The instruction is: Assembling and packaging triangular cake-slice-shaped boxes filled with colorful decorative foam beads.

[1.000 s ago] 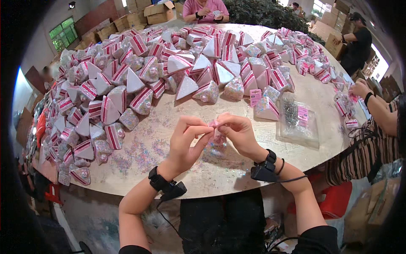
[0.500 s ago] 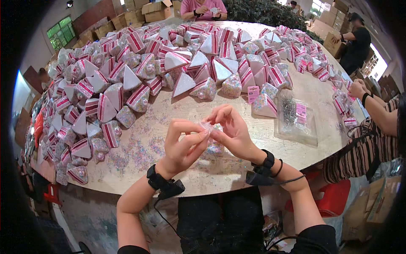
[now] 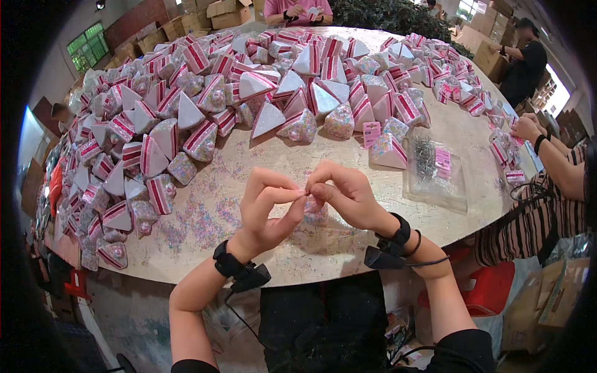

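Note:
Fingertips meet above the near middle of the table. My left hand [image 3: 267,202] is closed in a pinch, and so is my right hand [image 3: 348,196]. Something tiny, perhaps thin and pale, sits between the fingertips; it is too small to name. Just beneath them a sequin-covered cake slice ornament [image 3: 315,215] rests on the table, partly hidden by my right hand. Beyond lies a large heap of similar cake slice ornaments [image 3: 265,118], with white sides, pink and red layers and glittery ends.
A clear plastic box [image 3: 448,194] of thin metal pieces [image 3: 425,158] is on the right, beside a pink tag [image 3: 371,133]. Loose sequins [image 3: 186,227] cover part of the wooden table [image 3: 348,255]. People sit across [image 3: 298,12] and at right [image 3: 559,168].
Both hands have lowered slightly. The pale, see-through bit seen at my fingertips before is now mostly hidden, and my right fingers have closed tighter.

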`<state>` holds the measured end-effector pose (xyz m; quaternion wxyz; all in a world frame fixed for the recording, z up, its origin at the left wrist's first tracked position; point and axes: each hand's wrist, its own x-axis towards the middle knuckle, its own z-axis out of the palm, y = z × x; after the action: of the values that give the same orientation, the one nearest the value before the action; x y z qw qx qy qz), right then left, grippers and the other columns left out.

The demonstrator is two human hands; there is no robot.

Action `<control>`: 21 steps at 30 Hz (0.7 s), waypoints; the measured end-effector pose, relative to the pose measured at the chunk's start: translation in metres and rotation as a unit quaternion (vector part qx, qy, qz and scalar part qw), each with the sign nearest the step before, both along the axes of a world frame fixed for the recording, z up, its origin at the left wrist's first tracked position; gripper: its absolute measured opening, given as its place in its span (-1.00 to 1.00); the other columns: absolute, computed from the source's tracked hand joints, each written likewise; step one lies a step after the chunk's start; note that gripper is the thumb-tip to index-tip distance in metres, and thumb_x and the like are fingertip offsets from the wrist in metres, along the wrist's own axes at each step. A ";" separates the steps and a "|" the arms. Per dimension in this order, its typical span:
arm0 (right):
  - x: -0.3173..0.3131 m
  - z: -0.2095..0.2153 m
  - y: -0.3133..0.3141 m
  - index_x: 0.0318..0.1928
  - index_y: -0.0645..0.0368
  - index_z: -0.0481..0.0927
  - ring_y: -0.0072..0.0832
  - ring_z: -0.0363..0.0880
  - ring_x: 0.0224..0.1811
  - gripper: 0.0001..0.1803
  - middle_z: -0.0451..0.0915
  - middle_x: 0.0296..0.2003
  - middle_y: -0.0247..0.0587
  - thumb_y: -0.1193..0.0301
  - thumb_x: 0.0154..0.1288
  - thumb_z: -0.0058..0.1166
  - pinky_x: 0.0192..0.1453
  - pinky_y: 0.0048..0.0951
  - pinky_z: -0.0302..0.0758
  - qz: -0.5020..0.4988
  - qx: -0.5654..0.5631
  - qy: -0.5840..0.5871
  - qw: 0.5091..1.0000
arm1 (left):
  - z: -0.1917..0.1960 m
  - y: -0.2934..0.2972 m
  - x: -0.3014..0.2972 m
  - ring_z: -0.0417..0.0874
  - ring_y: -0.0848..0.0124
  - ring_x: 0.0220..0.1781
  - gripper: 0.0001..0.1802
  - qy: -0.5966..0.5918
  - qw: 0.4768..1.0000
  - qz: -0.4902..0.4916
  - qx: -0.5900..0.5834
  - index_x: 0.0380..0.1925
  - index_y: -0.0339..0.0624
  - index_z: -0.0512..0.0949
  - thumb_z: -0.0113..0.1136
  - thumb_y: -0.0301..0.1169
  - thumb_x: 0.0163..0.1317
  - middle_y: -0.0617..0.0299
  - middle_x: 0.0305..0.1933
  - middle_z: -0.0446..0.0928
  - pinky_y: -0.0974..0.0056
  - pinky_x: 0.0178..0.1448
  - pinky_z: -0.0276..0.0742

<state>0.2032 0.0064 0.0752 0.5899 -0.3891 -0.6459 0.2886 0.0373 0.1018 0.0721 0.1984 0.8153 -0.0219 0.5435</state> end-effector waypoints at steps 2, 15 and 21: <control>0.005 0.010 -0.003 -0.20 0.15 0.55 -0.26 0.42 -0.35 -0.85 0.53 -0.39 -0.21 0.51 0.20 0.13 -0.25 -0.31 0.35 -0.079 0.089 -0.187 0.975 | 0.002 0.004 -0.003 0.49 0.32 -0.28 -0.75 0.039 0.999 -0.019 0.020 -0.25 -0.16 0.53 0.32 -0.58 0.04 0.16 -0.25 0.50 0.29 -0.22 0.43; 0.017 0.022 -0.005 -0.42 0.09 0.48 -0.35 0.39 -0.35 -0.87 0.43 -0.50 -0.36 0.44 0.01 0.17 -0.10 -0.33 0.23 -0.193 0.159 -0.482 0.840 | 0.014 0.018 -0.001 0.54 0.30 -0.27 -0.64 0.077 0.976 0.030 0.201 -0.22 -0.08 0.66 0.40 -0.51 -0.13 0.30 -0.28 0.59 0.30 -0.21 0.52; 0.015 0.021 0.002 -0.27 0.22 0.57 -0.28 0.41 -0.45 -0.73 0.45 -0.50 -0.25 0.63 -0.08 0.18 -0.40 -0.35 0.38 -0.160 0.186 -0.430 0.868 | 0.013 0.024 0.002 0.52 0.27 -0.34 -0.72 0.072 0.991 0.031 0.108 -0.40 -0.13 0.58 0.41 -0.57 -0.20 0.26 -0.40 0.53 0.29 -0.26 0.49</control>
<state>0.2181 0.0082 0.0965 0.3532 -0.4559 -0.8063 -0.1319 0.0397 0.1262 0.0850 0.0934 0.8694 -0.0411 0.4835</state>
